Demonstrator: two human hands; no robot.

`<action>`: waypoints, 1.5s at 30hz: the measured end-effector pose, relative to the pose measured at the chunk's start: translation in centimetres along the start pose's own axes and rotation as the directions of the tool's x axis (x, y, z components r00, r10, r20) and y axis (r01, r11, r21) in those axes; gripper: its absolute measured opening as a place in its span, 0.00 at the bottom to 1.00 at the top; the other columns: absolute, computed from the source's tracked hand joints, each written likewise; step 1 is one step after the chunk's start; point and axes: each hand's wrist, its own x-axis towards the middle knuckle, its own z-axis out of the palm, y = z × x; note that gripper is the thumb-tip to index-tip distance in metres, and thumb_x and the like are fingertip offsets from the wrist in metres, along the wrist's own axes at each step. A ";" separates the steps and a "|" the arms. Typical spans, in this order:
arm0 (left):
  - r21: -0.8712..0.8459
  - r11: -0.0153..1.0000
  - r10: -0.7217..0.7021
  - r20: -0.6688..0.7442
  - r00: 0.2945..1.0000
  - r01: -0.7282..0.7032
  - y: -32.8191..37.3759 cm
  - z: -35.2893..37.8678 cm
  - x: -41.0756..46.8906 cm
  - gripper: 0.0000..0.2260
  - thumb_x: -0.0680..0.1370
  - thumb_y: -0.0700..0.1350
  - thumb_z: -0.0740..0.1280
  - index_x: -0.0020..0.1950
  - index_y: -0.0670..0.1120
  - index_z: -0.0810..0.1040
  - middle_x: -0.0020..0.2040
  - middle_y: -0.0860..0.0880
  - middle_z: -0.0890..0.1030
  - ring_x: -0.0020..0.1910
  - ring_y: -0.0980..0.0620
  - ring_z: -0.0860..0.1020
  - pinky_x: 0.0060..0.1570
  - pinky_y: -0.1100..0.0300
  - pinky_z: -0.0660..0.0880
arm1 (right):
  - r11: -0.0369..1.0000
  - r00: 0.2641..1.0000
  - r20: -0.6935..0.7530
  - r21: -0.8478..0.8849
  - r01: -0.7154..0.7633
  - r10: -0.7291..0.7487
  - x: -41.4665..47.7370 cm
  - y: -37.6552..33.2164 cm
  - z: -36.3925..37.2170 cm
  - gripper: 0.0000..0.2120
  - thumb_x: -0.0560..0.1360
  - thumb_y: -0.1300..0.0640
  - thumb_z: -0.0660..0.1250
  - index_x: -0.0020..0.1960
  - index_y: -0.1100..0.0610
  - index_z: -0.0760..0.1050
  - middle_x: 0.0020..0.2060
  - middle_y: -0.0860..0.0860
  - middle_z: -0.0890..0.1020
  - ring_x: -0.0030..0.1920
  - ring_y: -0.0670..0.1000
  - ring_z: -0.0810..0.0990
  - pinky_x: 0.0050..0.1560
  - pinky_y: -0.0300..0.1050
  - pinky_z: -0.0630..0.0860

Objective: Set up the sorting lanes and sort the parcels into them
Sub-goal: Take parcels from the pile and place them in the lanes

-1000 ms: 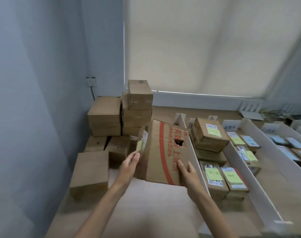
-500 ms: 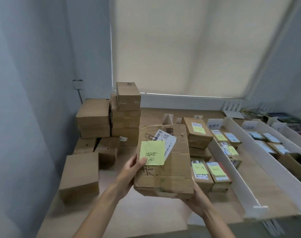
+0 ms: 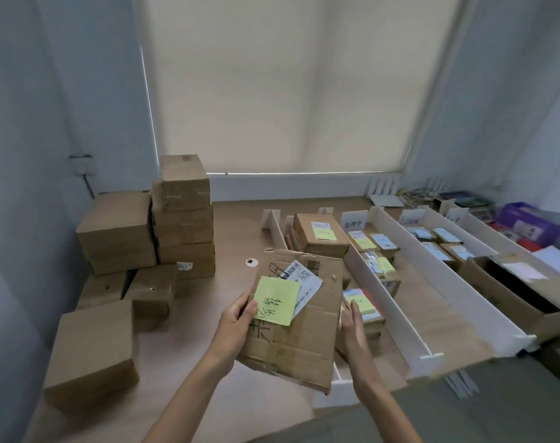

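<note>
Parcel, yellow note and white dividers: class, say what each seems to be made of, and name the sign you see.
Parcel: brown corrugated cardboard, matt; creased flaps and worn edges. Note: thin matt paper; it carries pen handwriting and lies flat. Dividers: stiff, smooth white sheet, perhaps foam board or plastic; thin straight walls standing upright.

Soft, even daylight filters through the drawn blind (image 3: 272,84), with a thin bright line at its lower edge. The stacked parcels (image 3: 182,225) throw faint shadows on the counter (image 3: 237,238). The held parcel (image 3: 301,327) is sharpest, while the picture's edges bend and blur, mostly at far right.
</note>
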 end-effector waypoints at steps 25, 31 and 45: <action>0.078 0.994 -0.103 0.367 0.925 0.080 -0.9 46.2 0.9 0.13 0.74 0.53 0.67 0.57 0.54 0.76 0.50 0.56 0.82 0.49 0.59 0.80 0.40 0.70 0.74 | 0.990 0.863 -0.504 0.096 0.105 -0.042 -0.7 -0.8 -48.1 0.23 0.73 0.58 0.71 0.64 0.52 0.67 0.55 0.55 0.80 0.51 0.52 0.80 0.43 0.44 0.80; -0.010 0.999 -0.032 0.291 0.956 0.037 0.2 56.5 3.8 0.07 0.77 0.49 0.66 0.54 0.53 0.78 0.47 0.52 0.84 0.49 0.53 0.81 0.44 0.58 0.77 | 0.995 0.867 -0.496 0.062 0.080 -0.039 2.1 -1.0 -57.0 0.35 0.73 0.47 0.68 0.73 0.45 0.54 0.62 0.48 0.73 0.61 0.51 0.75 0.63 0.53 0.73; -0.153 0.981 0.144 0.147 0.979 -0.122 1.8 81.4 24.1 0.23 0.72 0.57 0.70 0.64 0.55 0.68 0.58 0.49 0.77 0.55 0.51 0.78 0.51 0.54 0.78 | 0.997 0.853 -0.516 -0.051 0.059 -0.077 22.8 -4.9 -81.9 0.31 0.68 0.35 0.68 0.66 0.46 0.64 0.64 0.53 0.74 0.62 0.54 0.75 0.64 0.56 0.73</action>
